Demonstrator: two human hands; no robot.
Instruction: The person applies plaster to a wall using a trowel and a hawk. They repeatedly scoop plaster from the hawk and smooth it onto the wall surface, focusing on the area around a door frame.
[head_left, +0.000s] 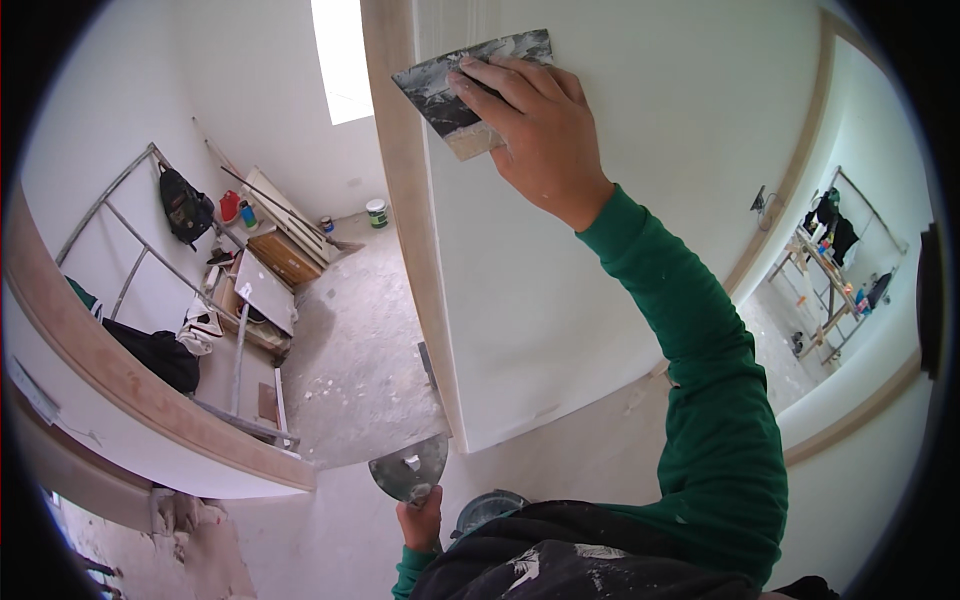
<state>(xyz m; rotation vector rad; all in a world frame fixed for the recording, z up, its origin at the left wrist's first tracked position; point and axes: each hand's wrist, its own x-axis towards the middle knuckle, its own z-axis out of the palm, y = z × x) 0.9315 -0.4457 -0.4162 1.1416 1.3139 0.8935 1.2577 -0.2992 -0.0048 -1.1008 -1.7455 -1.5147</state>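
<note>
My right hand (540, 130) is raised with its fingers spread over the blade of a wide putty knife (435, 90), a flat dark blade smeared with white filler and a pale lower strip. The blade lies against the white wall (620, 250), close to the wooden door frame (395, 150). Low down, my left hand (420, 522) is closed on the handle of a rounded scraper (408, 470), which carries a small white dab of filler. A dark bucket (488, 508) stands just right of that hand, partly hidden by my clothing.
Through the doorway on the left are a metal scaffold frame (130, 245), a hanging backpack (185, 205), stacked boards (285, 225), a broom (345, 246) and a paint bucket (376, 213). White bits dot the concrete floor (350, 350). At the right, another opening shows a scaffold (825, 290).
</note>
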